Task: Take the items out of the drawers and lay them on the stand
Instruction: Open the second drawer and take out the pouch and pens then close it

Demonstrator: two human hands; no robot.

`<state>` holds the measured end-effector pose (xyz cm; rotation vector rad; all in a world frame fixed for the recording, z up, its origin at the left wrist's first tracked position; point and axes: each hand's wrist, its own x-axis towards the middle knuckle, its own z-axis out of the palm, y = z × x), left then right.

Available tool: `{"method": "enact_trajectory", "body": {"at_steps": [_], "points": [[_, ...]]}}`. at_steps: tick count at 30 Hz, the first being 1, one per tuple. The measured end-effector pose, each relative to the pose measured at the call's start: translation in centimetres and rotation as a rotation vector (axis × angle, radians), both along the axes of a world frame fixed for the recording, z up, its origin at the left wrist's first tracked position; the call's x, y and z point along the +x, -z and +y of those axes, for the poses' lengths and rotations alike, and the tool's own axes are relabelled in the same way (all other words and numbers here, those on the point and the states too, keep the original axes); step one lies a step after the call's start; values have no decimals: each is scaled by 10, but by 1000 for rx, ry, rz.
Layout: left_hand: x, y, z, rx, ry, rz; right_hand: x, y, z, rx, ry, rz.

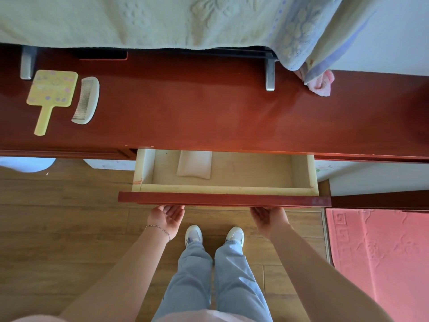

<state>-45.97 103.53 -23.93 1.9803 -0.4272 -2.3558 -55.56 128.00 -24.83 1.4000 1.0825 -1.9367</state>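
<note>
drawer (224, 173) open, white pouch (194, 166) inside; mirror (50, 94), comb (86, 99) on stand (209, 112).

a: what's on the counter (209, 112)?
b: one yellow hand mirror (50, 94), one white comb (87, 101), one pink cloth (321, 83).
a: and drawers?
b: one open drawer (222, 198), one white packet (194, 166) inside. two hands below it.
</note>
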Motion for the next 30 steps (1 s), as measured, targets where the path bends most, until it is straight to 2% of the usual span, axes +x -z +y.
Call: {"method": "enact_trajectory", "body": {"at_steps": [30], "points": [[36, -1, 9, 31, 37, -20, 38, -5, 13, 16, -75, -11]]}}
